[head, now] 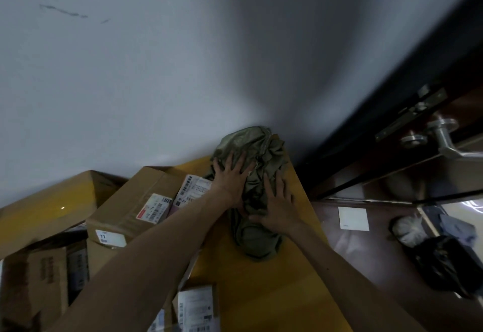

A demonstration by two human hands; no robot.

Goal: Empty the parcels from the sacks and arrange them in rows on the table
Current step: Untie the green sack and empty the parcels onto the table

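Fingers straight and spread, a person's left hand [230,176] and right hand [277,207] press flat on a crumpled olive-green sack [257,242], gripping nothing. The sack, limp, creased and seemingly emptied, lies at the far corner of the yellow table [261,295], against the wall. Cardboard parcels [130,207] crowd the left side in a jumble. Pushed sideways, the sack could slide off the nearby right edge.
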